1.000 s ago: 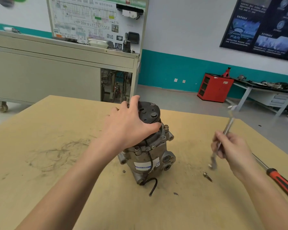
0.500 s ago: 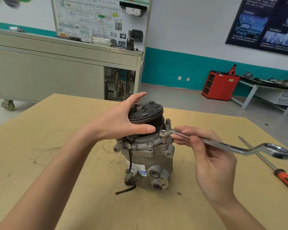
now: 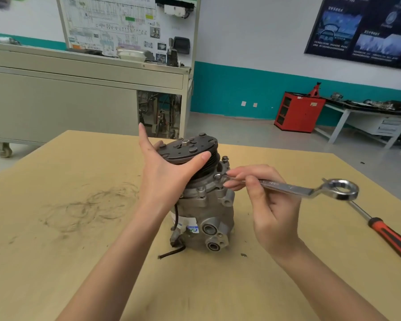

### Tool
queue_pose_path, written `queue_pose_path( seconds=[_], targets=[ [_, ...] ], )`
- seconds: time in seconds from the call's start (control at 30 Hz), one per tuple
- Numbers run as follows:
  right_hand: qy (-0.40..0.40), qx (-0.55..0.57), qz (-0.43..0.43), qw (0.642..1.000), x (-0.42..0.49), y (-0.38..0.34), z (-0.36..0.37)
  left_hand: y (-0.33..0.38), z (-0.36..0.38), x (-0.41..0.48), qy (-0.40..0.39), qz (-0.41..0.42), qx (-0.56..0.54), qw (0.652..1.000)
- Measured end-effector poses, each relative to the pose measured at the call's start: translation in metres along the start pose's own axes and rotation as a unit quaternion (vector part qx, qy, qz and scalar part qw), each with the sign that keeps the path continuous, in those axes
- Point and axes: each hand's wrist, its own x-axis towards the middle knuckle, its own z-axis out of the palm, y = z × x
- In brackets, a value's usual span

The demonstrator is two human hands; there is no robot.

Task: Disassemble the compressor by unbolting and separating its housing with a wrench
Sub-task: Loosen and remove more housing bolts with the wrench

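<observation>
The left hand [image 3: 164, 174] holds the compressor [image 3: 206, 212] by its pulley [image 3: 190, 149]. The right hand [image 3: 271, 212] has its grip closed on the wrench [image 3: 287, 188], whose end sits on a bolt [image 3: 217, 176].

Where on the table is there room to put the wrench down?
The table is bare left of the compressor, marked only by dark scuffs, and near the front edge between the left forearm and right forearm. It is crowded on the right: the right hand and wrench sit between compressor and screwdriver.
</observation>
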Motion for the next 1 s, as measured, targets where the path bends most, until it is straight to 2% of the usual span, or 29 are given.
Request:
queue_pose_path(
  seconds=[0.07,0.13,0.2,0.27,0.33,0.37,0.43,0.5,0.6,0.7,0.77,0.87,0.93,1.0],
  targets=[
    [0.056,0.110,0.073,0.990,0.005,0.008,0.002,-0.002,0.002,-0.001,0.010,-0.004,-0.011,1.000],
    [0.075,0.222,0.180,0.955,0.021,0.020,0.000,-0.004,0.003,0.000,0.014,-0.005,-0.023,1.000],
    [0.026,0.304,0.295,0.906,0.041,0.035,-0.003,-0.007,0.005,0.001,0.014,-0.004,-0.034,0.999],
    [-0.057,0.340,0.400,0.849,0.059,0.046,-0.005,-0.009,0.006,0.003,0.017,-0.001,-0.035,0.999],
    [-0.115,0.337,0.446,0.821,0.071,0.050,-0.007,-0.010,0.006,0.004,0.019,-0.003,-0.027,0.999],
    [-0.120,0.329,0.443,0.825,0.074,0.050,-0.007,-0.011,0.006,0.005,0.019,-0.002,-0.023,1.000],
    [-0.085,0.285,0.392,0.871,0.075,0.045,-0.010,-0.013,0.006,0.005,0.015,-0.003,-0.016,1.000],
    [-0.031,0.194,0.298,0.934,0.069,0.035,-0.012,-0.015,0.006,0.004,0.012,-0.003,-0.014,1.000],
    [0.005,0.075,0.159,0.984,0.057,0.011,-0.010,-0.016,0.006,0.004,0.009,0.003,-0.014,1.000],
    [-0.025,-0.052,0.033,0.998,0.044,-0.004,-0.005,-0.014,0.007,0.004,0.013,0.006,-0.012,1.000],
    [-0.049,-0.119,-0.038,0.991,0.035,-0.007,-0.003,-0.013,0.007,0.003,0.014,0.013,-0.010,1.000],
    [-0.058,-0.159,-0.127,0.977,0.026,-0.004,-0.005,-0.011,0.006,0.002,0.013,0.019,-0.019,1.000],
    [-0.066,-0.144,-0.135,0.978,0.018,0.001,-0.006,-0.009,0.006,0.001,0.013,0.015,-0.026,0.999],
    [-0.052,-0.020,-0.037,0.998,0.014,0.008,-0.009,-0.009,0.007,0.001,0.016,0.019,-0.028,0.999]
  ],
)
